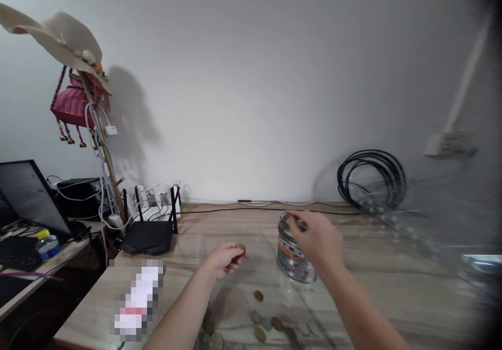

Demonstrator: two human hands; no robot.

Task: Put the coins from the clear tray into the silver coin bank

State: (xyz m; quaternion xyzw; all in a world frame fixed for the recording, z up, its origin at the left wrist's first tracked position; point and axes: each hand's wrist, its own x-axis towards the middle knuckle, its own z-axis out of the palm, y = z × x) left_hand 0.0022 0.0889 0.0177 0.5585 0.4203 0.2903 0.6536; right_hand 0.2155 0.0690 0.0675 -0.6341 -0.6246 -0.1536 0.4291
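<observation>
My left hand (229, 259) is closed around a few coins (240, 250), held just above the wooden table left of a tin can (296, 261). The tin has a printed label and stands upright. Over its mouth is my right hand (314, 232), thumb and fingertips pinched together at the rim. Whether a coin sits in that pinch is hidden. Below the hands, a gold-coloured coin (258, 295) lies on the table. Several gold and silver coins, such as a silver coin (255, 316), are scattered nearer to me, some partly behind my left forearm.
A black router (149, 236) stands at the left, with a pixelated white item (139, 297) in front of it. A coil of black cable (371, 180) leans on the wall at the back right. Thin cables run along the table's back edge. A laptop (33, 198) and bottle (47, 245) are far left.
</observation>
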